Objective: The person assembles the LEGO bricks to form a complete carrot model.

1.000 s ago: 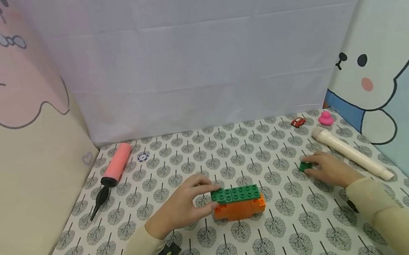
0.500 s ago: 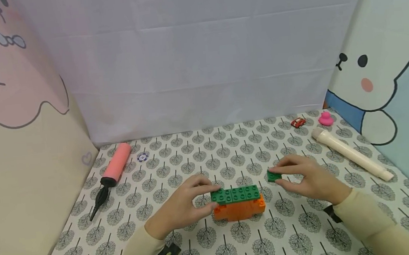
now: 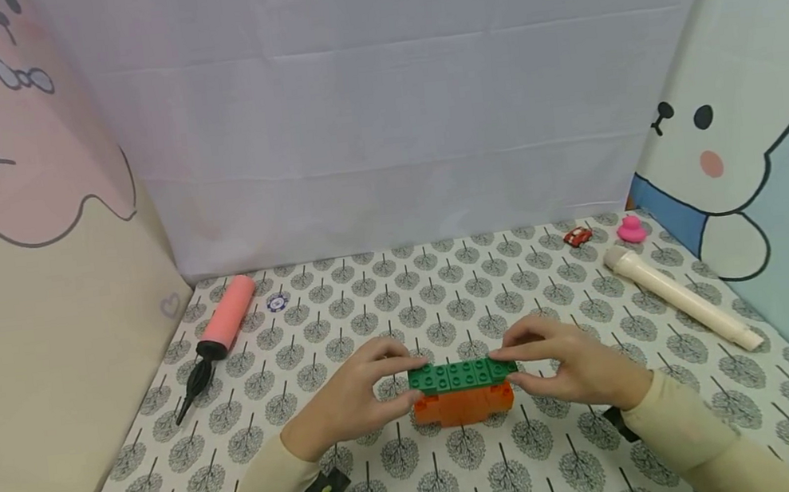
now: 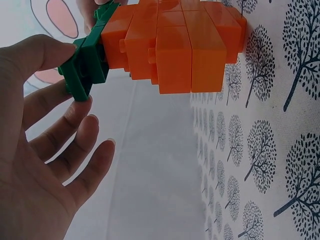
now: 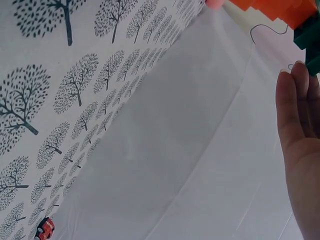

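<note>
An orange brick structure [image 3: 464, 407] stands on the patterned cloth in the head view, topped by a row of green bricks [image 3: 467, 375]. My left hand [image 3: 352, 395] pinches the green brick at the row's left end [image 4: 75, 75], thumb and fingertips on its sides. In the left wrist view that brick juts out past the orange blocks [image 4: 172, 50]. At the row's right end, my right hand [image 3: 572, 359] pinches a small green brick [image 3: 501, 369] lined up with the others. Only part of this grip shows at the upper right of the right wrist view.
A pink pump with a black nozzle [image 3: 228, 311] lies at the left, near a round chip [image 3: 277, 302]. At the back right are a red toy car [image 3: 577, 236], a pink duck [image 3: 631, 230] and a long white tube [image 3: 681, 297]. Fabric walls [image 3: 388, 118] enclose the table.
My right hand has carried the small green brick leftward from the right side of the cloth to the right end of the green row. My left hand has kept its place.
</note>
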Motion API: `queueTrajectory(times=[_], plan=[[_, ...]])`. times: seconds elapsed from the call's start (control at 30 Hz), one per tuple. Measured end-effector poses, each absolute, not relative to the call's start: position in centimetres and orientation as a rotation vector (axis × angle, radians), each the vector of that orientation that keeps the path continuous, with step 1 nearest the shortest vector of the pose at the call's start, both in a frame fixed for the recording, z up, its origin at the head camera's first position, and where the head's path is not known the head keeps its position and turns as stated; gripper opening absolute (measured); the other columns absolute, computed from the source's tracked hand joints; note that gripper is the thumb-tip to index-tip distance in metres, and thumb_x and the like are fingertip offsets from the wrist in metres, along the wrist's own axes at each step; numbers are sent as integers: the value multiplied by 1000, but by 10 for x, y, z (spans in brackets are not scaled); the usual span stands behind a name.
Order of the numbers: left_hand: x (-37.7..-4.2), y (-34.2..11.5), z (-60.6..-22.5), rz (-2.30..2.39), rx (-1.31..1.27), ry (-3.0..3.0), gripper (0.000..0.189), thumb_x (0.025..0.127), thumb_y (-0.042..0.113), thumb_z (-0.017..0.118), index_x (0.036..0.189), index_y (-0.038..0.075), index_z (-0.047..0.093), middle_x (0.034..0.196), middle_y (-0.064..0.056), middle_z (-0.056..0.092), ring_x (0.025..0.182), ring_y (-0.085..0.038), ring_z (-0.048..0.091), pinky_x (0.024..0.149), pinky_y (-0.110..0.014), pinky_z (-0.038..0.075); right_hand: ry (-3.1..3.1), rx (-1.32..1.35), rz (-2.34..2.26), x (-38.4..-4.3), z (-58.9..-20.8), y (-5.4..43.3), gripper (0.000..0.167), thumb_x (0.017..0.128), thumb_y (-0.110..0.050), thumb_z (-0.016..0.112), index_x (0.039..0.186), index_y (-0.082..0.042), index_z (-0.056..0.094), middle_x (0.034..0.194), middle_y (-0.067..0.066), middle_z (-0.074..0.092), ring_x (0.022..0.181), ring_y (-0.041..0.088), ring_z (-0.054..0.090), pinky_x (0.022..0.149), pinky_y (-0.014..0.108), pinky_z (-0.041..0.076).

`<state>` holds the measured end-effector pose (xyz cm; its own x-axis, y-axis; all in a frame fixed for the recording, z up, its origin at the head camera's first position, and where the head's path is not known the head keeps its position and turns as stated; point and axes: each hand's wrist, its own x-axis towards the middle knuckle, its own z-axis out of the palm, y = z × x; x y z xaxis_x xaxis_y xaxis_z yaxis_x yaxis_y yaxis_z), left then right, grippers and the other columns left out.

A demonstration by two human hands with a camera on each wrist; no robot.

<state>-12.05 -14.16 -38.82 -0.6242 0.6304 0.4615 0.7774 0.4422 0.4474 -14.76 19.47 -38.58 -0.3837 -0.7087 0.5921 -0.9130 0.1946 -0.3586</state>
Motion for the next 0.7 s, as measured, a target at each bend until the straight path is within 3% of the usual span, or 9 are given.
queueTrajectory(times=[0.7], plan=[[-120,-141,-388,-932,-1214,-2479,41,86,21,76,124,9,70,113,4,59,107,-11,54,90,-28,51,-2258,1497,931,-147,-388,192,41,77,-11,84,117,-10,74,113,3,67,93,10,62,77,13,51]])
